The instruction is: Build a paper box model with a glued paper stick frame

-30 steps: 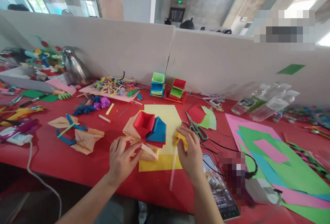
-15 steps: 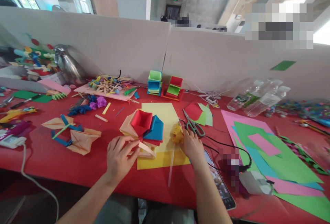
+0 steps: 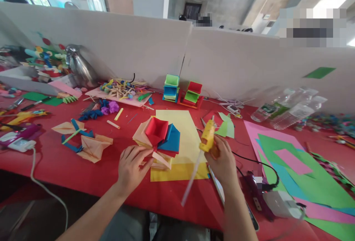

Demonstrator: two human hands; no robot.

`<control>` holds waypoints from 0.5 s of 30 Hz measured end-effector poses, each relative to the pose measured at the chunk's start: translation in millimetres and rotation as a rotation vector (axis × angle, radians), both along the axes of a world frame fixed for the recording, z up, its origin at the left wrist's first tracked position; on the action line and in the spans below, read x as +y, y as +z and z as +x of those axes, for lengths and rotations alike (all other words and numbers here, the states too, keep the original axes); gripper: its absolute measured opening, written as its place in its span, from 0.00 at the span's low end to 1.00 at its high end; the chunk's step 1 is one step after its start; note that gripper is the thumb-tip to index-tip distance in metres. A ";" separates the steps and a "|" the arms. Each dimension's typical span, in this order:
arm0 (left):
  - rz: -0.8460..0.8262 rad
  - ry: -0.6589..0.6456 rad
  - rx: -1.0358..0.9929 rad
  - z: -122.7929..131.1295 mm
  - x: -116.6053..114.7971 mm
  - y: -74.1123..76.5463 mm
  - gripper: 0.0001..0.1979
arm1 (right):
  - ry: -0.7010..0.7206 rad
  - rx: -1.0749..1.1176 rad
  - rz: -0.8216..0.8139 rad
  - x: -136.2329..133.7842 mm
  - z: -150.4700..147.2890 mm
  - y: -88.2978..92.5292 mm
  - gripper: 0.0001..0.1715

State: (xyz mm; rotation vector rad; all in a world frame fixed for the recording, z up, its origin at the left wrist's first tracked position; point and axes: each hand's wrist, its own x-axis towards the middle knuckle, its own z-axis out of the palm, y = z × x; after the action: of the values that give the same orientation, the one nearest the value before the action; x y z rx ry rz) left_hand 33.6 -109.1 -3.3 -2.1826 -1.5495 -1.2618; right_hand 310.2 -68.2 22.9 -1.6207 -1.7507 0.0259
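Note:
My left hand (image 3: 134,169) pinches the near-left edge of a folded paper piece, made of a red box shape (image 3: 155,132), a blue one (image 3: 171,139) and peach and cream flaps. This piece rests partly on a pale yellow sheet (image 3: 184,126) with a darker yellow strip at its near edge. My right hand (image 3: 222,156) is wrapped round a yellow glue gun (image 3: 208,136), raised above the sheet's right side. A long clear glue stick (image 3: 191,180) sticks out of its back toward me.
Peach and blue folded paper (image 3: 94,146) lies left. Two small paper stacks (image 3: 171,90) stand at the back. A phone (image 3: 217,183), a purple power strip (image 3: 256,193), coloured sheets (image 3: 299,156) and plastic bottles (image 3: 291,113) are right, with a black cable between.
My right hand has closed round the glue gun and lifted it off the sheet, its front now tilted up. My left hand stays at the folded paper. The view has shifted slightly.

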 end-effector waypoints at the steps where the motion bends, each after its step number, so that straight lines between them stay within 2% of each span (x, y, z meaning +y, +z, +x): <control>1: -0.010 -0.011 -0.004 -0.6 0.2 -0.6 0.08 | 0.014 0.166 0.081 -5.4 0.5 4.5 0.24; 2: -0.016 -0.026 -0.010 -1.2 0.5 -1.1 0.08 | 0.001 0.341 0.126 -11.5 0.3 9.1 0.22; 4: -0.023 -0.065 -0.030 -2.4 0.7 -2.3 0.09 | -0.046 0.647 0.105 -26.6 -1.9 17.8 0.19; 6: -0.023 -0.094 -0.054 -3.4 0.5 -3.7 0.09 | 0.012 0.836 0.035 -45.8 -5.0 24.2 0.19; 8: -0.026 -0.110 -0.073 -4.3 0.1 -5.1 0.11 | 0.123 0.929 -0.040 -68.6 -8.3 26.7 0.17; 10: -0.042 -0.124 -0.083 -5.4 -0.4 -6.4 0.12 | 0.220 0.937 -0.149 -91.7 -13.3 25.8 0.13; 11: -0.058 -0.130 -0.087 -5.9 -0.9 -6.8 0.13 | 0.196 0.886 -0.185 -101.7 -17.2 24.8 0.11; 13: -0.085 -0.121 -0.121 -6.7 -3.5 -7.4 0.13 | 0.176 0.716 -0.223 -115.5 -28.0 23.8 0.12; 15: -0.105 -0.088 -0.233 -6.6 -9.5 -7.3 0.12 | 0.260 0.557 -0.251 -119.2 -41.5 25.8 0.13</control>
State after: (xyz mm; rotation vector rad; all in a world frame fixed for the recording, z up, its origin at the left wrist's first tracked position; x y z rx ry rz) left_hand 27.0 -118.6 -10.6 -2.2585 -1.6542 -1.5430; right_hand 268.8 -187.3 48.6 -1.3623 -1.5372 0.7725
